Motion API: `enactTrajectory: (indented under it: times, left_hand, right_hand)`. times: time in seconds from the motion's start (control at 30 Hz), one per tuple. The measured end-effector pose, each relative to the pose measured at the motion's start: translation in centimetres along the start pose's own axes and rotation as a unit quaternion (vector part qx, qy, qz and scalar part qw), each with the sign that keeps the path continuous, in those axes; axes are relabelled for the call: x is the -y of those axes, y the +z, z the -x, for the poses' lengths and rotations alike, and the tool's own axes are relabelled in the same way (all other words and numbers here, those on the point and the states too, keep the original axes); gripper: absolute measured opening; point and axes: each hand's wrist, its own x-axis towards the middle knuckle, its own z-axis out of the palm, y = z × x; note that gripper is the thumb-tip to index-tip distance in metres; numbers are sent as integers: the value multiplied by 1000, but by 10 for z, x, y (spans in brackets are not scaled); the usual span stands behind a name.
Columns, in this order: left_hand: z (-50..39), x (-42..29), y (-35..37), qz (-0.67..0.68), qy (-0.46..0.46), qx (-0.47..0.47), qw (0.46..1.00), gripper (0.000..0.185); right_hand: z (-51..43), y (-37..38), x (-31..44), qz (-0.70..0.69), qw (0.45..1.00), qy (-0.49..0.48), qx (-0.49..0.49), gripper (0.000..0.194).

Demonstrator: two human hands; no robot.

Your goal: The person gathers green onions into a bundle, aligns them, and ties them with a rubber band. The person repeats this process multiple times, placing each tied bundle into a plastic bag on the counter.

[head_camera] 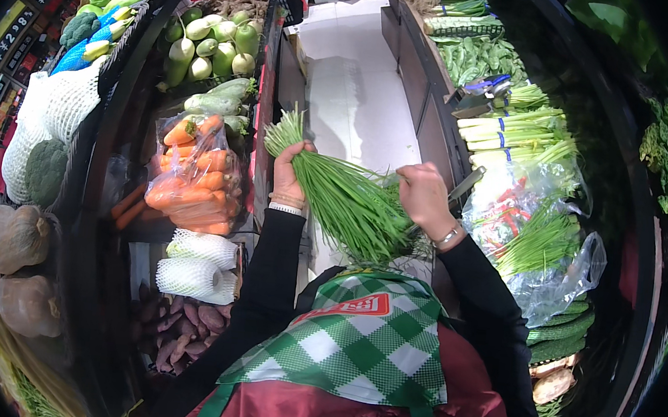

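Note:
My left hand [291, 171] grips a thick bunch of green chives [344, 194] near its pale cut ends, and the long blades fan down to the right in front of my checked apron. Beside the blades is my right hand [425, 199], its fingers curled and the thumb near the index finger; whether a thin blade is between them is too small to tell. Another heap of the same greens [541, 243] lies on clear plastic bags [587, 275] on the right-hand shelf, next to red chillies [506, 207].
Bagged carrots [197, 186], green radishes [226, 47] and purple sweet potatoes [193, 327] fill the left stand. On the right are banded green stalks [510, 135], leafy greens [481, 60] and cucumbers [563, 333]. A metal blade-like piece [467, 182] juts from the right shelf edge. A tiled aisle [352, 77] runs ahead.

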Motion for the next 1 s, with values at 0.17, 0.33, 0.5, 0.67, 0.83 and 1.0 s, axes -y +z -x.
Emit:
enactTrajectory:
  times: [0.17, 0.33, 0.5, 0.67, 0.83, 1.0]
  left_hand:
    - [3, -9, -11, 3, 31, 8, 999, 8]
    - [0, -8, -9, 30, 8, 36, 999, 9]
    - [0, -4, 1, 35, 1, 39, 999, 10]
    - [1, 5, 9, 20, 8, 4, 1000, 8]
    - [-2, 11, 10, -17, 14, -37, 999, 10]
    - [-8, 11, 5, -35, -19, -82, 996, 10]
  right_hand:
    - [18, -23, 19, -79, 995, 47, -31, 8]
    - [35, -13, 45, -253, 965, 35, 52, 10]
    - [35, 9, 41, -292, 937, 153, 116, 21]
    - [33, 17, 35, -261, 943, 122, 167, 25]
    - [30, 35, 31, -404, 874, 219, 157, 20]
    - [25, 35, 12, -402, 865, 219, 204, 15]
